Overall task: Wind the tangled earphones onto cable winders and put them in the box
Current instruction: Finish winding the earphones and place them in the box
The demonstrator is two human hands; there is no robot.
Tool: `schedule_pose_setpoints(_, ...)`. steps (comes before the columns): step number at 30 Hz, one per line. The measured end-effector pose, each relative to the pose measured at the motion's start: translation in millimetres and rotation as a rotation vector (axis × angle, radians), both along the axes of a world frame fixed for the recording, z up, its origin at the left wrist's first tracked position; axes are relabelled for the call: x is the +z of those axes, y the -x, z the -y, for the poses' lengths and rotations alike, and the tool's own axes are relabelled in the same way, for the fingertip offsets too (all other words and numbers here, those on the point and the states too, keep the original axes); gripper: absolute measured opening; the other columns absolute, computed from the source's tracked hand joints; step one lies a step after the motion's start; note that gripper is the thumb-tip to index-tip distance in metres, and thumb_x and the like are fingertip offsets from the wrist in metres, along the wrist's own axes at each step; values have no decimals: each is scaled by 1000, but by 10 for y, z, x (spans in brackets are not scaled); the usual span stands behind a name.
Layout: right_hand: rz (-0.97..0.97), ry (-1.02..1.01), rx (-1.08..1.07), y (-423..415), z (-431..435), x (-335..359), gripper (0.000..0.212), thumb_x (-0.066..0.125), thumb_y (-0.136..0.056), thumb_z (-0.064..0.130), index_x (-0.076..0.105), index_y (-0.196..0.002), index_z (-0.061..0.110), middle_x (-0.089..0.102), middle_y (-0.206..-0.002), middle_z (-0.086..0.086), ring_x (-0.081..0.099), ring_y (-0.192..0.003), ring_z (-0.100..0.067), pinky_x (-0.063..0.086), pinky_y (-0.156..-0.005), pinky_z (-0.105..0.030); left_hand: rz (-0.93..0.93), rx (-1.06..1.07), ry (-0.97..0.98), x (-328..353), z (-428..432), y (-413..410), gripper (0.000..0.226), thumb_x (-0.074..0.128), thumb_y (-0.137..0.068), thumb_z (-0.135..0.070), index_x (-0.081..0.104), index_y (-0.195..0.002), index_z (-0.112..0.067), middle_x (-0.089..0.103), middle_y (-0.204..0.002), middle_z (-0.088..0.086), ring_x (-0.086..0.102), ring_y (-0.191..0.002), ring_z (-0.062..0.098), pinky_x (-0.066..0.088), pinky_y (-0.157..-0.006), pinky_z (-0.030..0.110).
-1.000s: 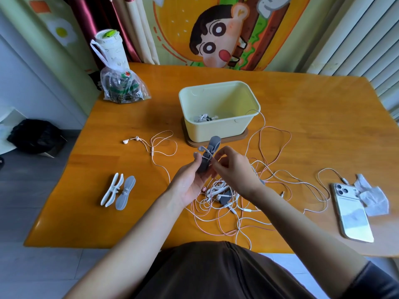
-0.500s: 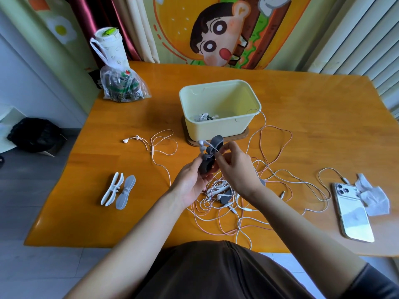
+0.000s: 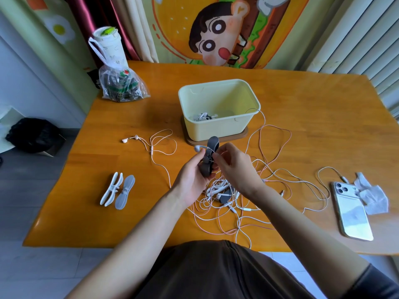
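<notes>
Left hand point(image 3: 192, 178) grips grey winder point(image 3: 208, 161), held upright above table point(image 3: 302, 108). Right hand point(image 3: 235, 167) pinches thin cable point(image 3: 212, 152) at winder's middle. White earbud point(image 3: 197, 148) sticks out at winder's 10 o'clock. Box point(image 3: 218, 131) at 12 o'clock from hands, wound earphones point(image 3: 204, 116) inside. Tangle point(image 3: 226, 197) on table under hands, toward 5 o'clock. Spare winders point(image 3: 125, 192) at 8 o'clock. Phone point(image 3: 352, 210) at 4 o'clock.

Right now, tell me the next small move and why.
Probably wrap the cable a turn round the grey winder: the left hand holds it upright, the right hand pinches the cable at its waist, and much cable lies loose in the tangle.
</notes>
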State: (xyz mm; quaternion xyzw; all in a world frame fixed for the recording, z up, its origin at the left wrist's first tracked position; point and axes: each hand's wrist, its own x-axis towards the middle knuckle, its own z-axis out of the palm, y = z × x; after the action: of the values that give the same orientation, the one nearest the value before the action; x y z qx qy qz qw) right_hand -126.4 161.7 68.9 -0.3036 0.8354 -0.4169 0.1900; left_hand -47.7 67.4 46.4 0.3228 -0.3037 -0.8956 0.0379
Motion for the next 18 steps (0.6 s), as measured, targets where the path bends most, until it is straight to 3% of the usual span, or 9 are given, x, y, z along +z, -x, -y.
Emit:
schedule_pose_setpoints(6,-97,-30,56,-23,17,-22,21,50,-96,23,62,-90,7,68,-82,-7,63,-71,-20,47,-60,-25,20,78,16,38,5,52,27,50,-96,-35,62,-107,-14,65,-85,4,60,-79,12,45,-75,23)
schedule_pose_setpoints(9,-95,-31,54,-25,19,-28,20,49,-95,19,61,-87,6,67,-81,-9,59,-66,-19,41,-53,-17,25,103,-11,47,-2,80,25,48,-98,-31,61,-108,-13,62,-86,5,56,-79,12,44,-74,23)
schedule_pose_setpoints(13,-73,-44,57,-2,14,-40,20,49,-94,17,60,-81,5,66,-78,-12,49,-57,-17,35,-48,-16,61,98,-2,34,-9,86,24,44,-99,-29,61,-98,-12,58,-84,5,51,-79,12,39,-77,25)
schedule_pose_setpoints(18,-58,-35,75,16,4,-34,15,48,-97,20,57,-94,8,63,-80,-4,51,-59,-7,38,-50,-11,8,121,-40,53,15,104,34,38,-101,-33,58,-120,-13,62,-105,9,54,-94,15,41,-81,24)
